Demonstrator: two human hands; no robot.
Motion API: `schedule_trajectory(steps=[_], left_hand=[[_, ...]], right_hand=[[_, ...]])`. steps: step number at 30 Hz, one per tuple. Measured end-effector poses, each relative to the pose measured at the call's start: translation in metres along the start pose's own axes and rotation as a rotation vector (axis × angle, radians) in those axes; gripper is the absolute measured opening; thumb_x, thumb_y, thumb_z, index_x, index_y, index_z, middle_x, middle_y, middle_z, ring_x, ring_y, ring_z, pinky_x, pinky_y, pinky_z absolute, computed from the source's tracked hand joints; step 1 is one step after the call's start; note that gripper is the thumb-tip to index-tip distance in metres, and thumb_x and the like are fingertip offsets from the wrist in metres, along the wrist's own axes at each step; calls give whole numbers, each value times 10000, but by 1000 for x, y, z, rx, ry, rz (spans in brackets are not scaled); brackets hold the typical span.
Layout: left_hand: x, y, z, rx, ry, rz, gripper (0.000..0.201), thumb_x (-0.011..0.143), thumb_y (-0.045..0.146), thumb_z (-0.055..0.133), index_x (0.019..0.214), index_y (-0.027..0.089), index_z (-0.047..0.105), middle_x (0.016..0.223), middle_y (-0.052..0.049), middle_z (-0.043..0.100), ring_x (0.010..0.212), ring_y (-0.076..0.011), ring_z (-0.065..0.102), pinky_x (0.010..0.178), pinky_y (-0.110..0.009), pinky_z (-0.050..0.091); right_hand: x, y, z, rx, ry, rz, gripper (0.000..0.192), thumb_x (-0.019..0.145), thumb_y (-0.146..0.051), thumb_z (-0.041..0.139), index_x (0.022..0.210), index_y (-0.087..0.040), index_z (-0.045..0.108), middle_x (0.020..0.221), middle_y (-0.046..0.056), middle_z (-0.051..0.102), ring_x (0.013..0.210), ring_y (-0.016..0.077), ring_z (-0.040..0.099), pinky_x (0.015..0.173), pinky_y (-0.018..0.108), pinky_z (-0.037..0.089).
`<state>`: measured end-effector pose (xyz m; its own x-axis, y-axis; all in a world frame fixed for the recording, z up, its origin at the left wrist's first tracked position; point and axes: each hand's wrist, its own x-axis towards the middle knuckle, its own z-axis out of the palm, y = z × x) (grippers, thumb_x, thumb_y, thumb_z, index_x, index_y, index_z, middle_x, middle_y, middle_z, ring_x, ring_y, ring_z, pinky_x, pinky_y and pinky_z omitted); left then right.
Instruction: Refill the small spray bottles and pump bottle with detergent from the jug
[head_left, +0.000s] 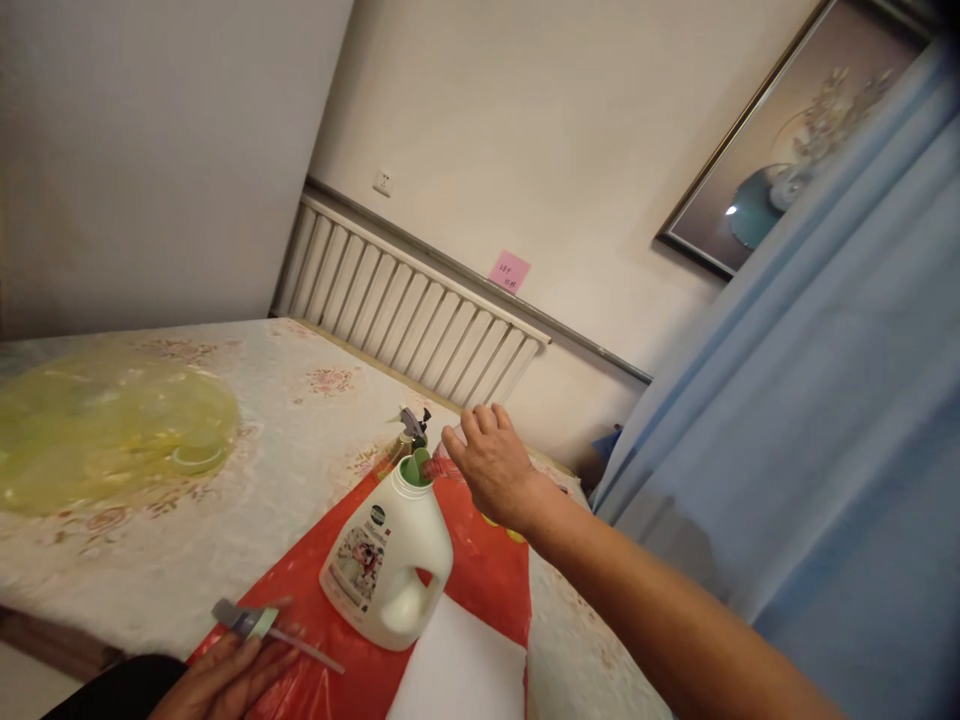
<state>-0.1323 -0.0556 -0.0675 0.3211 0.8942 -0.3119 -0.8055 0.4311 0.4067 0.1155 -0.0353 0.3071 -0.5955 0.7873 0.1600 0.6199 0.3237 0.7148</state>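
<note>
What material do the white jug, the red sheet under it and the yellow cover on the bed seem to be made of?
White jug: probably opaque plastic, smooth and slightly glossy, with a moulded handle and a printed label.
Red sheet: likely thin plastic film; it wrinkles and shows shiny glare.
Yellow cover: apparently translucent soft plastic, since the bedspread pattern shows faintly through it.

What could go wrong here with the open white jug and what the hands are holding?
1. The right hand seems to tip a clear cup at the white jug's green mouth; liquid could miss onto the red sheet.
2. The open jug stands near the table edge; a nudge might topple it.
3. The left hand holds a thin tool loosely; it may slip.
</note>
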Motion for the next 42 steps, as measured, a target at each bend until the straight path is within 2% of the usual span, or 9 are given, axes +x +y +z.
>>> schedule_trajectory(steps=[7,16,20,24,28,31,32,37,42], left_hand=[[-4,1,8,20,47,25,542,732,53,815,1235,221,702,1310,-88,714,1394,-407,412,1113,-581,448],[-13,3,11,64,66,82,541,712,16,820,1202,219,714,1289,-97,727,1367,-413,457,1112,-611,433],[-21,4,17,92,62,86,370,727,39,815,1065,178,763,1225,-118,758,1332,-417,503,1113,-605,435],[-30,7,30,165,87,116,287,704,66,836,969,162,779,1124,-125,795,1269,-429,578,1086,-591,468],[-44,15,61,124,79,71,241,674,139,862,902,184,798,1063,-97,812,1183,-424,661,1017,-531,557],[-61,22,100,211,35,97,264,648,219,897,887,161,800,983,-113,819,1118,-412,700,933,-457,625],[-67,23,115,256,-9,114,271,694,253,878,938,170,794,1035,-111,811,1133,-379,699,942,-428,622],[-91,25,181,367,-132,217,352,732,342,861,1033,184,772,1049,-104,798,1036,-280,728,884,-341,643],[-100,19,222,426,-238,332,444,773,363,831,1169,198,717,1007,-82,787,988,-225,724,894,-297,630]], right_hand=[[-1,-2,-1,-6,-6,-4,532,789,-225,655,1303,-127,558,1230,210,576,1128,367,463,1058,548,285],[-11,-6,4,125,-63,109,601,727,-212,681,1308,-144,540,1181,191,578,1071,339,484,958,482,360],[-25,-8,19,298,-106,249,608,705,-172,661,1303,-171,549,1160,160,597,1051,310,511,892,423,409],[-44,-14,47,579,-51,369,628,708,-211,698,1320,-206,558,1202,117,616,1080,285,549,925,402,448],[-66,-25,72,901,25,490,729,671,-237,770,1362,-203,542,1270,110,621,1170,279,573,991,398,472],[-86,-36,82,1041,100,551,740,661,-228,780,1361,-212,542,1295,100,622,1185,271,593,1020,400,484],[-93,-41,83,1072,131,559,740,656,-230,784,1356,-213,545,1299,97,622,1188,274,597,1027,407,485],[-129,-71,82,1159,270,606,703,652,-282,804,1314,-229,572,1269,104,654,1178,328,620,1035,509,485],[-155,-101,81,1140,373,683,543,736,-302,732,1257,-213,603,1254,140,679,1165,341,639,1012,526,509]])
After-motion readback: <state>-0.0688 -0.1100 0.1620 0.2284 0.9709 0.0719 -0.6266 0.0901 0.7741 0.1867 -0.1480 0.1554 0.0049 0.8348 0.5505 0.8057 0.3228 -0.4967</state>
